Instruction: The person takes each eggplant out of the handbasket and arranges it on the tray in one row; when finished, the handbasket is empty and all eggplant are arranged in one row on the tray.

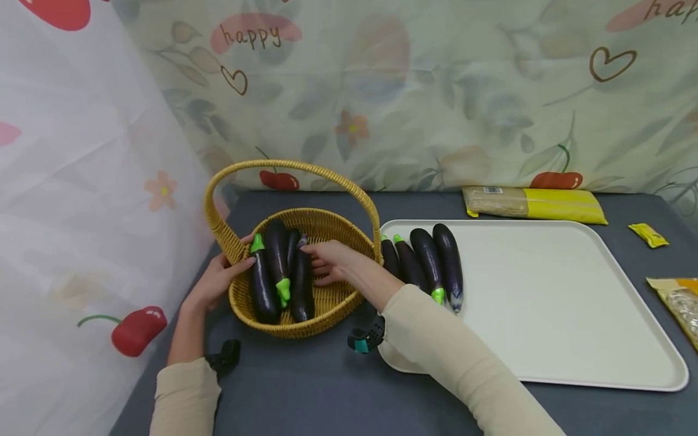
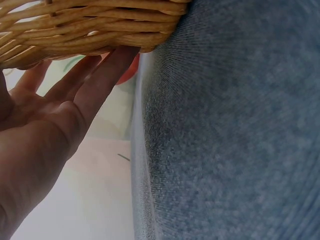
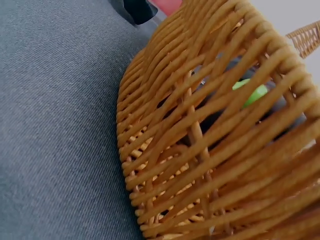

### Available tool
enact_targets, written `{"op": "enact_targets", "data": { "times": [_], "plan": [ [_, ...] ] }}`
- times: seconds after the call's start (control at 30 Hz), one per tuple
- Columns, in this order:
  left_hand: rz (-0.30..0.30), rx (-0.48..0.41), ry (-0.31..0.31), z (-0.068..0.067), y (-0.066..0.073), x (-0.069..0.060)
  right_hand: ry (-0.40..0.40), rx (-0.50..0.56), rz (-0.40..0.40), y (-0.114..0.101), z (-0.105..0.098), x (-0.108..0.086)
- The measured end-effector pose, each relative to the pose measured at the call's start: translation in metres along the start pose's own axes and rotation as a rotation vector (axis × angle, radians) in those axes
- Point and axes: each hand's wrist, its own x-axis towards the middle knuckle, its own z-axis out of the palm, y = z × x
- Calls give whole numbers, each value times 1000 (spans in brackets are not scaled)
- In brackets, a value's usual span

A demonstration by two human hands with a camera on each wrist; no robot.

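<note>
A wicker basket (image 1: 297,330) with a tall arched handle (image 1: 294,165) stands at centre left in the head view, with several dark purple eggplants (image 1: 264,297) in it. My left hand (image 1: 214,283) grips its left side, thumb over the rim beside the leftmost eggplant, fingers against the outer weave. Those fingers (image 2: 95,85) show under the basket wall in the left wrist view. Inside the basket, my right hand (image 1: 334,261) has its fingers loosely spread, the uppermost touching the top end of the rightmost eggplant (image 1: 302,290). The right wrist view shows only the weave (image 3: 165,135), hiding that hand.
Right of the basket lies a white tray (image 1: 556,303) with several eggplants (image 1: 428,254) along its left side. Behind it is a long yellow-and-clear package (image 1: 537,204). A small yellow packet (image 1: 648,235) and another bag (image 1: 678,303) lie at the right.
</note>
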Motion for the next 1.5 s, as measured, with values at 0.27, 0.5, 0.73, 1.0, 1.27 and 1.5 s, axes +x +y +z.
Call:
{"op": "enact_targets", "data": {
  "times": [0.27, 0.5, 0.73, 1.0, 1.27, 1.5],
  "plan": [
    [6, 21, 9, 0, 0, -1, 76, -113, -16, 0, 4, 5],
    [8, 20, 13, 0, -1, -2, 106, -167, -28, -3, 7, 4],
    [20, 10, 1, 0, -1, -2, 71, -159, -91, -14, -2, -9],
    [23, -2, -4, -1, -2, -3, 5, -104, -172, -24, -8, -22],
    [7, -3, 5, 0, -5, -2, -59, -30, -209, -28, -8, -37],
    [12, 0, 5, 0, -7, -2, -110, -19, -223, -26, -11, -57]
  ]
}}
